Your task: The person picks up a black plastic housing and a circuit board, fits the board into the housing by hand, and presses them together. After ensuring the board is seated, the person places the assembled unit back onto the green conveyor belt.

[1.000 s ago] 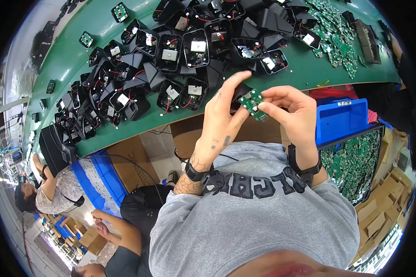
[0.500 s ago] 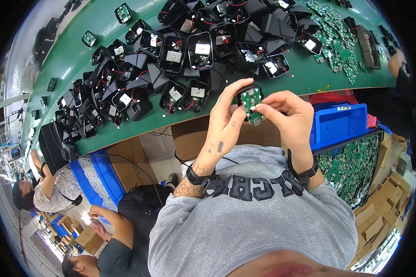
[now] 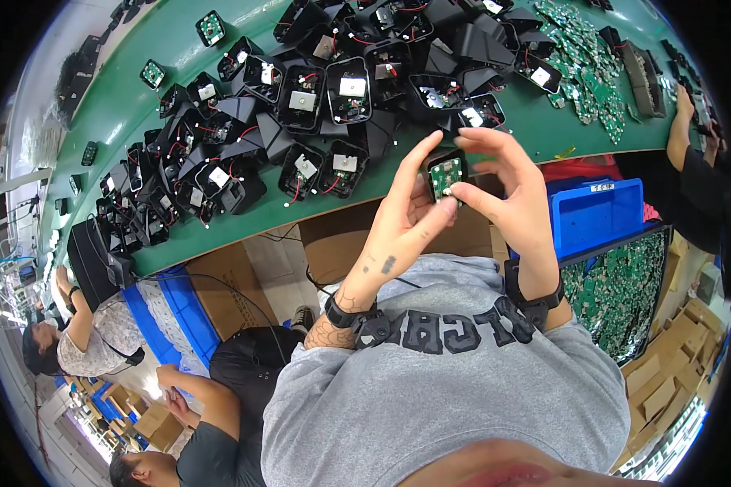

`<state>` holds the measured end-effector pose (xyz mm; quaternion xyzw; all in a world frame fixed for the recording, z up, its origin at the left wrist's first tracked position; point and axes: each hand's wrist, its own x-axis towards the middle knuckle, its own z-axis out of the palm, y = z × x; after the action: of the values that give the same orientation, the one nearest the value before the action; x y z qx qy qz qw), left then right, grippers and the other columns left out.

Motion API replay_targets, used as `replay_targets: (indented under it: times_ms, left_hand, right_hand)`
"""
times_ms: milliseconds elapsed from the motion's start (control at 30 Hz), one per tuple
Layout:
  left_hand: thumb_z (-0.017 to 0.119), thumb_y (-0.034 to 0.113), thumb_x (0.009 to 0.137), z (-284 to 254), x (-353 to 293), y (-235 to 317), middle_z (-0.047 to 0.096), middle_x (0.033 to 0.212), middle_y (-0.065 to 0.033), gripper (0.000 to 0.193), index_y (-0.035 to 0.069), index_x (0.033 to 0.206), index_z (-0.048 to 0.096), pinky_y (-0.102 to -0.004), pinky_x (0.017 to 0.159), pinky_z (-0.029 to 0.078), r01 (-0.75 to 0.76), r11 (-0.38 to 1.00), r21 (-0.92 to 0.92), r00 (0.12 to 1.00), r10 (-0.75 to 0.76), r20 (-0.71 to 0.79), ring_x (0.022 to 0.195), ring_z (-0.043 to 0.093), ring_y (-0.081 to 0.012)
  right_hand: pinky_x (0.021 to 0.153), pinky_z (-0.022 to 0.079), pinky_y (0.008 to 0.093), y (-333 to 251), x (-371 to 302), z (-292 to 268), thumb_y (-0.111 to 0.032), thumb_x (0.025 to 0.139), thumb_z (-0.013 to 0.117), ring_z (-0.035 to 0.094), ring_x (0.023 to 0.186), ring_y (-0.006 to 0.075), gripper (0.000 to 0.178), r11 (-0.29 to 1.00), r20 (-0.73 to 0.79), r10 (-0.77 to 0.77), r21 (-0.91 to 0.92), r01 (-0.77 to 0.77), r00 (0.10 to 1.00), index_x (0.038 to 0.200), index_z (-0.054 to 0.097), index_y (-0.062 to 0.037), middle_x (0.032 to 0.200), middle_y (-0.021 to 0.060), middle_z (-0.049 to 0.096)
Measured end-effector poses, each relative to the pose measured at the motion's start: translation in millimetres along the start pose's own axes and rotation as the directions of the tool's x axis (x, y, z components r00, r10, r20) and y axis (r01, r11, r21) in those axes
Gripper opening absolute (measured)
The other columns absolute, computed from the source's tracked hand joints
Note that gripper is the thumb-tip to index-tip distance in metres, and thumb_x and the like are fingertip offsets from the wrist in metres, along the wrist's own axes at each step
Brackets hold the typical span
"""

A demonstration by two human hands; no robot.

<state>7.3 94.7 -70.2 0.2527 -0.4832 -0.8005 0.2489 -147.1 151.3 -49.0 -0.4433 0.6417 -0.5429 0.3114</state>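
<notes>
Near the table's front edge, above my lap, both hands hold a small black plastic casing (image 3: 430,165). A green circuit board (image 3: 445,172) sits at the casing's opening, its lower end hidden by my thumbs. My left hand (image 3: 404,199) wraps the casing from the left, its thumb at the board's lower end. From the right, my right hand (image 3: 513,183) curls its fingers over the far side, the thumb pressing on the board. Just beyond lie several black casings (image 3: 349,89) with red wires and silvery metal blocks inside.
Loose green boards (image 3: 585,69) are heaped at the far right beside a dark box (image 3: 643,79). A blue bin (image 3: 597,217) and a tray of boards (image 3: 616,296) stand at my right. Other people sit at the left; another person's arm (image 3: 681,122) reaches in at the right.
The board has gone from standing out of the casing to sitting lower in it. My right fingers have moved from the board's side to the casing's far side.
</notes>
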Motion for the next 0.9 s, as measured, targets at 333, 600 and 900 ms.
replay_targets:
  times_ms: [333, 600, 900]
  left_hand:
    - [0.053, -0.004, 0.089, 8, 3, -2, 0.056, 0.109, -0.0077, 0.065, 0.011, 0.146, 0.028, -0.0245, 0.064, 0.052, -0.058, 0.998, -0.039, 0.996, 0.056, -0.069, 0.073, 0.059, -0.0108]
    - [0.057, -0.003, 0.088, 3, 2, 0, 0.060, 0.096, -0.0056, 0.069, 0.015, 0.147, 0.028, -0.0230, 0.063, 0.052, 0.047, 0.998, -0.036, 0.999, -0.048, -0.024, 0.071, 0.059, -0.0086]
    - [0.073, -0.005, 0.074, -4, 5, 2, 0.061, 0.107, -0.0114, 0.082, 0.013, 0.143, 0.032, -0.0276, 0.076, 0.054, 0.054, 0.997, -0.062, 0.998, -0.057, -0.042, 0.094, 0.062, -0.0157]
  right_hand:
    - [0.090, 0.045, 0.0283, 7, -9, 3, -0.003, 0.085, 0.062, 0.057, 0.101, 0.0129, 0.049, 0.785, 0.252, 0.198, 0.538, -0.308, 0.947, 0.132, 0.046, 0.0002, 0.113, 0.0088, 0.059]
    - [0.100, 0.040, 0.0359, 4, -5, -4, 0.000, 0.077, 0.066, 0.046, 0.127, 0.0274, 0.041, 0.973, 0.042, -0.224, -0.049, 0.226, 0.974, 0.117, 0.059, -0.0022, 0.124, 0.0153, 0.058]
    - [0.099, 0.040, 0.0473, 2, 1, -19, -0.003, 0.069, 0.073, 0.058, 0.109, 0.0305, 0.020, 0.819, 0.164, -0.470, -0.284, 0.498, 0.867, 0.087, 0.064, -0.0053, 0.094, 0.0068, 0.067]
